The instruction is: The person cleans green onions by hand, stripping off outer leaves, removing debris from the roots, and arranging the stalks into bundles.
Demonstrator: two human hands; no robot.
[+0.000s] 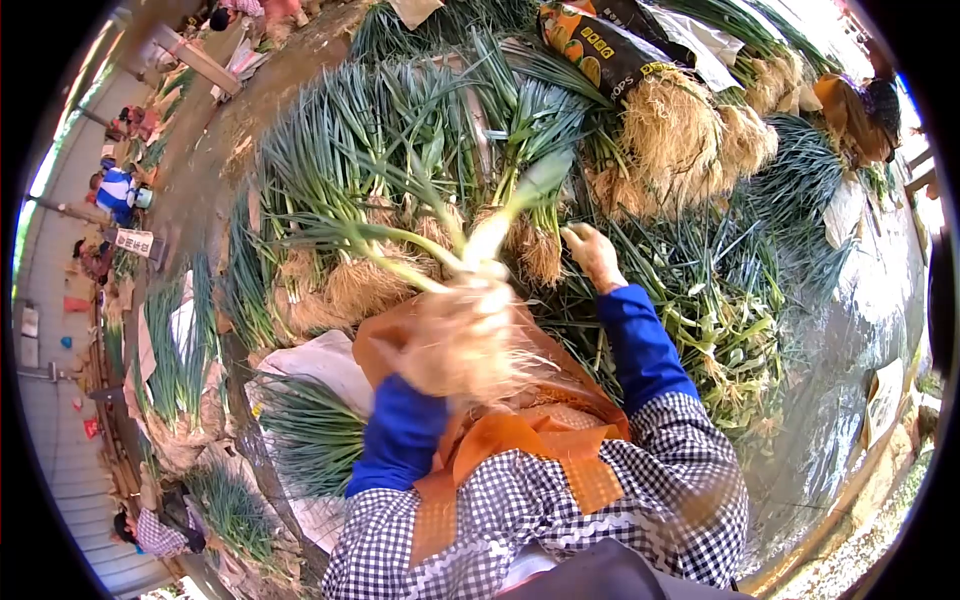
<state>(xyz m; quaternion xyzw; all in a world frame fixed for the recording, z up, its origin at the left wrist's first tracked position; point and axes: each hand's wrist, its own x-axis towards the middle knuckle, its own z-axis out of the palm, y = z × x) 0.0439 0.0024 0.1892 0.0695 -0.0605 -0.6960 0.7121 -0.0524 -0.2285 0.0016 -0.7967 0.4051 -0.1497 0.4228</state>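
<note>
Blurred by motion, my left hand (442, 345) is closed on a few green onions (490, 238) in front of my orange apron (385, 325). Their thick pale stalks and green leaves point up and away from me, and stringy roots hang around the hand. My right hand (595, 255) is to the right with its fingers curled together. What it holds, if anything, I cannot make out. Just left of it are the tan roots (540, 255) of green onions that lie in a broad row (350, 150) ahead of me.
Loose leaves and trimmings (715, 330) are heaped at the right. A big bundle with dense roots (670, 130) lies beside a black printed bag (610, 50). More green onions (310, 430) rest on a pale sheet at the left. Other people (160, 530) sit along the left side.
</note>
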